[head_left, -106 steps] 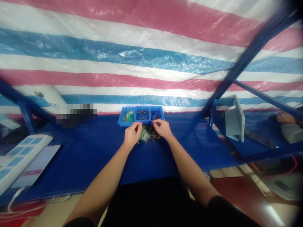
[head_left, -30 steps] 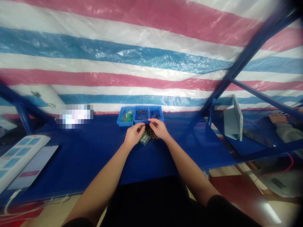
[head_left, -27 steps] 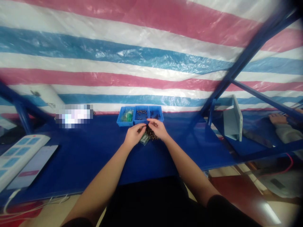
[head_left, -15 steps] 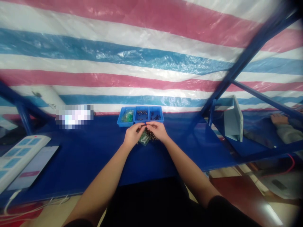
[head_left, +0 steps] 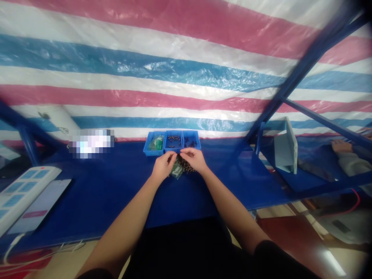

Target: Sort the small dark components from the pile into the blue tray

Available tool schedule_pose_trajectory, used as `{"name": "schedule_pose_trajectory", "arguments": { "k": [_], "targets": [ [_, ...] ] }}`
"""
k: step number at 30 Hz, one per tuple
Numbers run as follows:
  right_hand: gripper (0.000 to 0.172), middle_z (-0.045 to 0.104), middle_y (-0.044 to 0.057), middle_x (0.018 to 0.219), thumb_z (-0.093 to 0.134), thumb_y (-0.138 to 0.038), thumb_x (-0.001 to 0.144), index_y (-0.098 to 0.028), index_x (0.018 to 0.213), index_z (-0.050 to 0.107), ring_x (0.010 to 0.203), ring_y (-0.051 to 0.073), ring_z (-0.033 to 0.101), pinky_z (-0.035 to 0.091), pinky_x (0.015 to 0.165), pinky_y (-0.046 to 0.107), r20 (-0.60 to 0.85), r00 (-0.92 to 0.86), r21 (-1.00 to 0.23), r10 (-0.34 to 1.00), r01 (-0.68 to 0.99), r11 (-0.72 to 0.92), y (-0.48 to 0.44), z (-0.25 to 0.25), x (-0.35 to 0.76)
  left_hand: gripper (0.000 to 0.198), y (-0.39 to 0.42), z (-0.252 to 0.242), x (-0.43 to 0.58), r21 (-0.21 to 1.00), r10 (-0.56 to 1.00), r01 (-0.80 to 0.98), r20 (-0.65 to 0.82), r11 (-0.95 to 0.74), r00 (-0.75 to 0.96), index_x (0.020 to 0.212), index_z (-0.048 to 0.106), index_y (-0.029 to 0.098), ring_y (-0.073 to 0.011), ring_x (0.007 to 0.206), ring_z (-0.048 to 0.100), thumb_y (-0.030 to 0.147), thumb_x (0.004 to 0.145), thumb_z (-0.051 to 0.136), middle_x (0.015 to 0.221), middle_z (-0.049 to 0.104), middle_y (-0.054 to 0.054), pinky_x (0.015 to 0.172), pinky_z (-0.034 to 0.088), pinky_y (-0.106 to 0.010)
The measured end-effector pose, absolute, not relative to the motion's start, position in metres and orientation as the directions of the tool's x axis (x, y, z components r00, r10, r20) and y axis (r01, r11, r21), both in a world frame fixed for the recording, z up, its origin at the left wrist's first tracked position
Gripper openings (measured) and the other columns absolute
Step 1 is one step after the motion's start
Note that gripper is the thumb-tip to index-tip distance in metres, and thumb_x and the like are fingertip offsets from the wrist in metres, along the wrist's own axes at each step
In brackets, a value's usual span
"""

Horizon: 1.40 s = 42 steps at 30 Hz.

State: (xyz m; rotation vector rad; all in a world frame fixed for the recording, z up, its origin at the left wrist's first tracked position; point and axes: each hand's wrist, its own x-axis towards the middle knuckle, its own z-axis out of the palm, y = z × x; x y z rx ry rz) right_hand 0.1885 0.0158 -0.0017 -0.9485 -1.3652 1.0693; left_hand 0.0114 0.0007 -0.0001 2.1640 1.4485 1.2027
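My left hand [head_left: 164, 164] and my right hand [head_left: 195, 159] are close together over the blue table [head_left: 122, 186], fingertips pinched almost against each other. Whatever lies between the fingertips is too small to make out. Beneath and between the hands sit a green-and-clear plastic bag [head_left: 177, 170] and a pile of small dark and brass-coloured parts [head_left: 187, 166]. Just behind them three blue bins stand side by side: the left bin [head_left: 147, 148] holds green and clear plastic, the middle bin [head_left: 173, 143] and the right bin [head_left: 198, 141] hold small dark pieces.
At the left lie a white power strip [head_left: 23, 190] and a phone [head_left: 40, 205] with a cable. A blurred bright screen [head_left: 92, 143] stands behind. On the right are a tablet in a stand [head_left: 286, 151], blue frame bars [head_left: 279, 99] and another person's hand [head_left: 342, 147].
My fingertips have shifted very slightly, with the right hand a little higher. The bins and the bag look the same.
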Motion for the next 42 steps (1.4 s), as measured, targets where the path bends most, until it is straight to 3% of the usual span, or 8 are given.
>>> {"name": "schedule_pose_trajectory", "arguments": {
  "k": [7, 15, 26, 32, 42],
  "targets": [
    [0.037, 0.073, 0.005, 0.089, 0.074, -0.039, 0.071, -0.019, 0.101, 0.071, 0.080, 0.017, 0.068, 0.055, 0.083, 0.034, 0.275, -0.098, -0.961, 0.956, -0.032, 0.273, 0.0135, 0.0017, 0.1889, 0.029, 0.0010, -0.0011, 0.0112, 0.643, 0.869, 0.615, 0.471, -0.457, 0.153, 0.098, 0.064, 0.021, -0.0123, 0.059, 0.061, 0.042, 0.094, 0.045, 0.070, 0.066, 0.001, 0.061, 0.045, -0.022],
    [0.031, 0.075, 0.006, 0.089, 0.074, -0.039, 0.071, -0.018, 0.094, 0.074, 0.079, 0.019, 0.069, 0.056, 0.082, 0.035, 0.239, -0.054, -0.971, 0.969, -0.034, 0.238, 0.0171, -0.0053, 0.1892, 0.031, 0.0013, -0.0039, 0.0134, 0.664, 0.858, 0.584, 0.501, -0.467, 0.117, 0.109, 0.063, 0.021, -0.0122, 0.061, 0.061, 0.043, 0.091, 0.051, 0.072, 0.067, 0.001, 0.064, 0.047, -0.022],
    [0.030, 0.074, 0.007, 0.093, 0.074, -0.038, 0.072, -0.018, 0.094, 0.073, 0.083, 0.018, 0.069, 0.055, 0.083, 0.035, 0.275, -0.102, -0.961, 0.956, -0.044, 0.272, 0.0160, -0.0052, 0.1883, 0.026, 0.0014, -0.0039, 0.0114, 0.659, 0.873, 0.604, 0.467, -0.449, 0.140, 0.099, 0.064, 0.022, -0.0118, 0.059, 0.061, 0.041, 0.094, 0.047, 0.070, 0.066, 0.001, 0.061, 0.045, -0.022],
    [0.029, 0.074, 0.006, 0.089, 0.074, -0.037, 0.071, -0.018, 0.092, 0.073, 0.079, 0.018, 0.069, 0.056, 0.082, 0.036, 0.263, -0.083, -0.964, 0.961, -0.059, 0.258, 0.0164, -0.0034, 0.1899, 0.029, 0.0016, -0.0050, 0.0129, 0.657, 0.855, 0.591, 0.506, -0.468, 0.114, 0.109, 0.063, 0.022, -0.0109, 0.058, 0.059, 0.042, 0.091, 0.052, 0.068, 0.065, 0.003, 0.061, 0.045, -0.021],
    [0.033, 0.074, 0.007, 0.091, 0.074, -0.037, 0.070, -0.017, 0.095, 0.073, 0.083, 0.018, 0.069, 0.055, 0.082, 0.034, 0.266, -0.104, -0.963, 0.958, -0.066, 0.260, 0.0179, -0.0077, 0.1883, 0.025, 0.0012, -0.0036, 0.0109, 0.655, 0.864, 0.598, 0.486, -0.461, 0.133, 0.099, 0.065, 0.021, -0.0109, 0.061, 0.061, 0.040, 0.093, 0.049, 0.073, 0.067, 0.001, 0.063, 0.045, -0.020]
  ]
}}
